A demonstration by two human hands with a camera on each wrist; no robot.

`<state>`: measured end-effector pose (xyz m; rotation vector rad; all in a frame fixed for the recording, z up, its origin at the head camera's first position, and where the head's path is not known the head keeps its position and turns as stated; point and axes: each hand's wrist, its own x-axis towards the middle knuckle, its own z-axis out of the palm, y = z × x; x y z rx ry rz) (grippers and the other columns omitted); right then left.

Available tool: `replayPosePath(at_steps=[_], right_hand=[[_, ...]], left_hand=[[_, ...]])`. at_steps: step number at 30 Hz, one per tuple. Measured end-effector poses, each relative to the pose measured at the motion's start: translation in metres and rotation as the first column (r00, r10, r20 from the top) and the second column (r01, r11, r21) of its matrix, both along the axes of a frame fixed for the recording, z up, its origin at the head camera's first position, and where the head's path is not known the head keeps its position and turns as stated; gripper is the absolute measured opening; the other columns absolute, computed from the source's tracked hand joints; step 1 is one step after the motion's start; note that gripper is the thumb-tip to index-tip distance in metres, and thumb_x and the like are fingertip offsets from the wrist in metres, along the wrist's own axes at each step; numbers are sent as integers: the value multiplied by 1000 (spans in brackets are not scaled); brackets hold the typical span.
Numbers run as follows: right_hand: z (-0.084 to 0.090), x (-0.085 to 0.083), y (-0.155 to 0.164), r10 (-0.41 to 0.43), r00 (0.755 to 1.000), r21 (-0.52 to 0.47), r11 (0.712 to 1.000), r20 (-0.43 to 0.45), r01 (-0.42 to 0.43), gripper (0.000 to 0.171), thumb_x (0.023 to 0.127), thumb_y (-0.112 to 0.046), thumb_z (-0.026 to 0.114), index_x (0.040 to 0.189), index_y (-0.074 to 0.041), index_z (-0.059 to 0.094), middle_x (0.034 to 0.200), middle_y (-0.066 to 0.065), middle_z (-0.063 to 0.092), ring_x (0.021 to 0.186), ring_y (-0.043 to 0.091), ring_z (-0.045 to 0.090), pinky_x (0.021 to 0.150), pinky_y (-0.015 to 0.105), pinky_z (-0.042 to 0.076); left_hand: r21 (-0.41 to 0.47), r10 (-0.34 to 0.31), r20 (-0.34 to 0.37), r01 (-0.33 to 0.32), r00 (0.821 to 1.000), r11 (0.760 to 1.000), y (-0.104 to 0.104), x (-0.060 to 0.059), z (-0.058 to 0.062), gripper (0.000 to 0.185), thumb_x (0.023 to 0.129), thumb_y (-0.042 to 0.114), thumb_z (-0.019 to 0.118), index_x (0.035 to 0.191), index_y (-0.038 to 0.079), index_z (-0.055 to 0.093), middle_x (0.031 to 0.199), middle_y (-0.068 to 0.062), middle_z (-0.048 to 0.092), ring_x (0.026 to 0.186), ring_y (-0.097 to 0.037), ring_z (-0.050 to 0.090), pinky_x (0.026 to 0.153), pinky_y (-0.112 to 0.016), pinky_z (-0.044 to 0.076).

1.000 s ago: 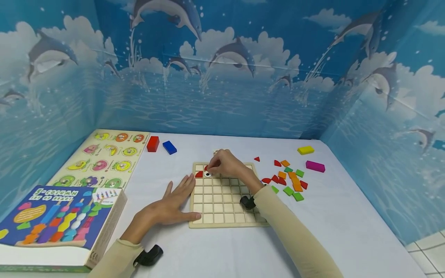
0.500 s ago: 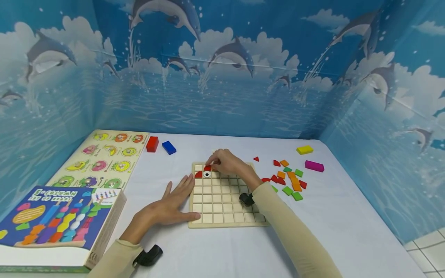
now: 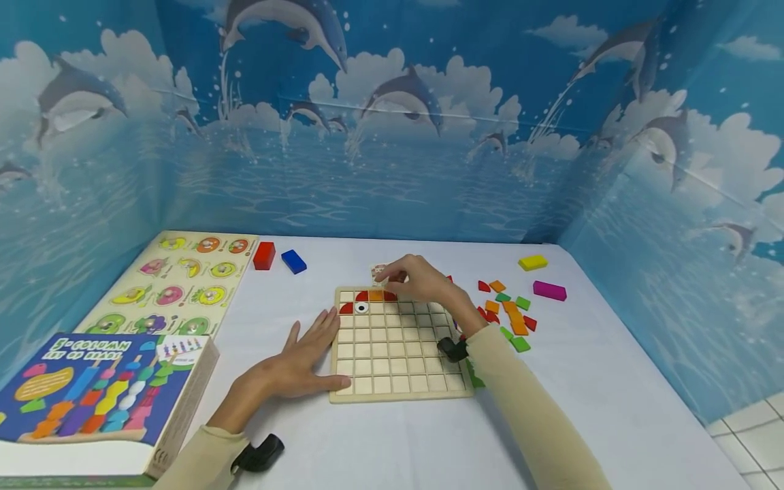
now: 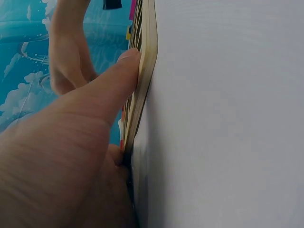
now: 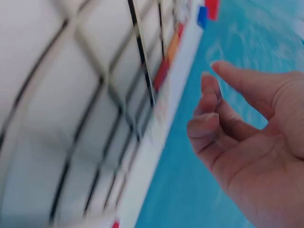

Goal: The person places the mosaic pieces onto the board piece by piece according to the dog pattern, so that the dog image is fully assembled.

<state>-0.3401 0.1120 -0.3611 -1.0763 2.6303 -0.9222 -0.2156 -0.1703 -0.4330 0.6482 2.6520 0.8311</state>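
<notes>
A wooden grid board (image 3: 398,367) lies in the middle of the white table. Its top-left cells hold red pieces (image 3: 361,296), an orange piece (image 3: 375,296) and a white eye piece (image 3: 362,307). My left hand (image 3: 309,350) lies flat on the table with its thumb (image 4: 128,71) pressed against the board's left edge (image 4: 145,85). My right hand (image 3: 395,275) hovers over the board's far edge, near a small card (image 3: 376,271). In the right wrist view my right hand's fingers (image 5: 209,123) hang loosely curled and hold nothing, above the grid (image 5: 71,118).
Loose coloured pieces (image 3: 511,309) lie right of the board, with a yellow block (image 3: 532,262) and a magenta block (image 3: 549,290) beyond. A red block (image 3: 264,255) and a blue block (image 3: 293,261) sit far left. A fruit puzzle (image 3: 177,282) and a toy box (image 3: 92,401) fill the left side.
My right hand has drawn away from the top-left cells, to the right and past the far edge. An orange and another red piece now show in the top row. The left hand stays put.
</notes>
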Motion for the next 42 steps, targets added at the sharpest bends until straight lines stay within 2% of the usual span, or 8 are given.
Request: replayPosePath(at_steps=[2, 7, 14, 19, 25, 33, 39, 42], right_hand=[[3, 2, 20, -2, 1000, -32, 999, -5, 2, 24, 104, -4, 69, 126, 5, 76, 117, 18, 78, 96, 28, 74, 85, 40, 62], [0, 8, 73, -101, 995, -57, 993, 11, 102, 21, 101, -4, 74, 120, 5, 78, 107, 12, 80, 95, 27, 72, 84, 35, 61], [-11, 10, 117, -251, 962, 55, 968, 104, 246, 18, 96, -9, 82, 112, -1, 81, 99, 8, 77, 92, 25, 66, 82, 31, 58], [-18, 12, 137, -282, 948, 106, 957, 149, 268, 17, 93, -10, 86, 108, -3, 82, 94, 5, 76, 87, 23, 63, 76, 28, 56], [-22, 14, 150, -237, 951, 90, 971, 198, 223, 15, 91, -7, 87, 105, -2, 83, 86, 6, 70, 80, 23, 59, 69, 26, 52], [-23, 14, 150, -216, 955, 104, 975, 202, 199, 13, 91, -6, 87, 102, -4, 84, 83, 6, 64, 79, 22, 56, 67, 28, 50], [-23, 13, 150, -278, 943, 135, 957, 181, 256, 13, 91, -7, 87, 103, -6, 84, 84, 5, 66, 81, 23, 58, 71, 30, 51], [-24, 14, 151, -306, 938, 134, 949, 161, 286, 14, 91, -7, 87, 104, -5, 84, 85, 6, 67, 82, 23, 59, 72, 31, 53]], left_hand=[[-16, 6, -4, -6, 1000, 1000, 0, 0, -2, 123, 90, 71, 73, 174, 11, 6, 182, -2, -4, 168, -24, -10, 130, -60, -17], [62, -11, -7, 11, 1000, 998, -3, 3, 0, 121, 91, 67, 75, 174, 7, 9, 183, -9, 0, 168, -31, -8, 128, -65, -19], [39, 12, 3, -12, 1000, 999, -6, 8, 8, 120, 92, 61, 78, 173, 5, 9, 182, -11, 0, 168, -33, -7, 128, -65, -18], [52, 6, -2, -6, 1000, 999, -5, 8, 4, 120, 92, 63, 76, 173, 5, 9, 182, -11, 0, 168, -34, -6, 128, -65, -16], [24, 8, 4, -8, 1000, 1000, -1, 7, 7, 118, 93, 59, 77, 173, 5, 9, 182, -10, 0, 168, -32, -7, 129, -64, -16], [21, 3, 9, -3, 1000, 1000, 2, 5, 7, 118, 93, 59, 77, 173, 6, 9, 182, -9, 0, 168, -32, -7, 129, -64, -17], [0, 23, -11, -23, 1000, 1000, 0, 2, -4, 122, 90, 67, 76, 174, 11, 7, 183, -2, -2, 168, -26, -8, 130, -61, -16], [14, 21, -20, -21, 1000, 1000, -1, 2, -5, 122, 90, 66, 77, 174, 10, 9, 183, -3, -1, 169, -27, -6, 130, -62, -15]])
